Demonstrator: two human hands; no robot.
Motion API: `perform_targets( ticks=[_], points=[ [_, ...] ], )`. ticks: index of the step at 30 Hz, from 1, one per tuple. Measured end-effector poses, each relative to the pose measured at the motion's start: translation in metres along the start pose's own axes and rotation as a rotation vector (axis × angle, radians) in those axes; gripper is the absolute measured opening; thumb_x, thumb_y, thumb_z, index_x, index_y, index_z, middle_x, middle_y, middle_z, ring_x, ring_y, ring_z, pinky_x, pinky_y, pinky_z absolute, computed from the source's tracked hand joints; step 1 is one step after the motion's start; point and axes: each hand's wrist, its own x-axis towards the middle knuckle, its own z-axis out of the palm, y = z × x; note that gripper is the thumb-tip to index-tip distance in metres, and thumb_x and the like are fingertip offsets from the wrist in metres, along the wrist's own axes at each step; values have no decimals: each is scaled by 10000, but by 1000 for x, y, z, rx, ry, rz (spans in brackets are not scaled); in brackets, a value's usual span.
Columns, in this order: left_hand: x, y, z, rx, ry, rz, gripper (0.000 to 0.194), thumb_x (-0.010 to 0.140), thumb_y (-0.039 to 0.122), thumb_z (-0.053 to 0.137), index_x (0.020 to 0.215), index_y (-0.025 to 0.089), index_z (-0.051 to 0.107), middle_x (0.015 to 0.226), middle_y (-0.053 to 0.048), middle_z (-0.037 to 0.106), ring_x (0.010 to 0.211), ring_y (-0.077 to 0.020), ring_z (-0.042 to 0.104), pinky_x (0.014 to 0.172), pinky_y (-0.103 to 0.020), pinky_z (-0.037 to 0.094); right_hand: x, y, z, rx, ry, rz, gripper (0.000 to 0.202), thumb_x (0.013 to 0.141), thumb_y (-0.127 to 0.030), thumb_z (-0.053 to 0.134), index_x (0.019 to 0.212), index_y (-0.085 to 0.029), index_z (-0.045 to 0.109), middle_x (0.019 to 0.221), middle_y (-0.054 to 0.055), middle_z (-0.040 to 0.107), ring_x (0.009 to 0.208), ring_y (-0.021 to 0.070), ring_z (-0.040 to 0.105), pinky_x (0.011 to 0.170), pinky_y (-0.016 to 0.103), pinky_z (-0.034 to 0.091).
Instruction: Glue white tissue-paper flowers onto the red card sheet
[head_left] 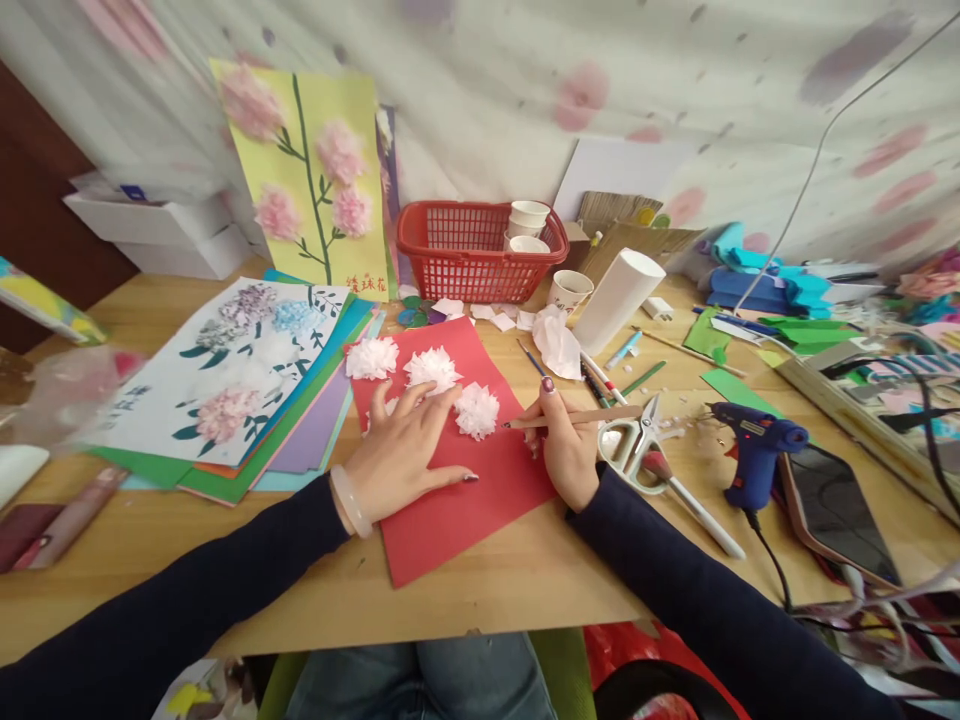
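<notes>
A red sheet of paper (465, 500) lies at an angle on the wooden table, bearing several white paper flowers, one of them (477, 411) near the sheet's right side. My left hand (405, 450) rests on the sheet with its fingers spread, partly covering a white flower beneath the fingertips. Beside the sheet's right edge, my right hand (562, 440) holds a wooden pencil (600, 415) between thumb and fingers, its tip pointing left over the red paper, close to the rightmost flower.
White-handled scissors (637, 445), a brush (701, 515), a blue glue gun (757, 445) and a phone (836, 505) lie right. Stacked coloured papers (307, 430) are left. Behind stand a red basket (480, 270), a paper cup (570, 290) and a yellow flower picture (307, 180).
</notes>
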Motion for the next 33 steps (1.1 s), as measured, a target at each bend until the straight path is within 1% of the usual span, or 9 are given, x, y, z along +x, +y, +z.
perform_targets(
  ticks=[3,7,11,14,17,21,23,28,33],
  points=[
    [-3,-18,-23,-9,159,-120,557,902,402,585,1403,209,440,1345,-134,627,1279,-337,529,1091,-570,295,4,-1,0,91,40,64,569,816,-694,591,527,-204,574,369,-33,473,302,88,386,308,219,292],
    [-7,-61,-70,71,364,-328,359,873,289,523,1216,229,608,939,-33,759,1091,-288,636,1065,-501,340,7,1,0,143,20,149,565,761,-706,634,530,-194,574,358,-35,469,292,82,377,296,207,279],
    [-14,-110,-112,197,421,-537,249,827,312,560,1005,221,707,862,-16,751,1016,-271,649,993,-405,408,9,2,-2,114,4,202,571,721,-722,659,544,-184,586,364,-27,483,302,89,397,304,208,289],
    [-23,-140,-127,230,333,-714,276,813,337,587,1020,205,715,906,-17,739,1019,-269,640,965,-378,407,9,2,-3,60,-19,208,579,715,-732,662,552,-180,600,370,-17,493,317,96,420,320,212,307],
    [-31,-164,-128,207,267,-807,284,784,377,623,989,204,716,885,-14,725,961,-273,648,878,-363,436,9,0,-3,38,-25,197,597,715,-749,651,541,-180,601,376,-8,496,323,100,419,325,220,304],
    [-29,-190,-114,118,225,-827,268,769,387,606,883,176,724,793,-57,712,826,-284,669,726,-344,471,8,0,-3,31,-21,194,608,718,-762,644,545,-180,604,374,-4,487,328,107,419,329,227,300],
    [-22,-200,-106,54,201,-787,264,775,372,586,874,167,721,829,-78,729,849,-285,675,740,-345,489,9,0,-4,12,-25,202,605,725,-759,643,552,-180,608,381,-1,494,338,111,427,337,230,311],
    [0,-216,-91,-117,127,-621,219,752,319,593,889,194,709,1044,-69,749,1001,-238,658,911,-334,494,10,3,-4,-8,-41,203,597,744,-747,638,564,-179,609,394,-1,504,356,110,436,354,227,325],
    [1,-227,-93,-202,97,-598,200,678,404,689,734,215,657,910,-46,739,980,-261,648,922,-389,495,11,4,-4,-18,-43,210,587,759,-742,628,576,-185,608,388,-4,501,348,116,433,350,236,320]
  ],
)
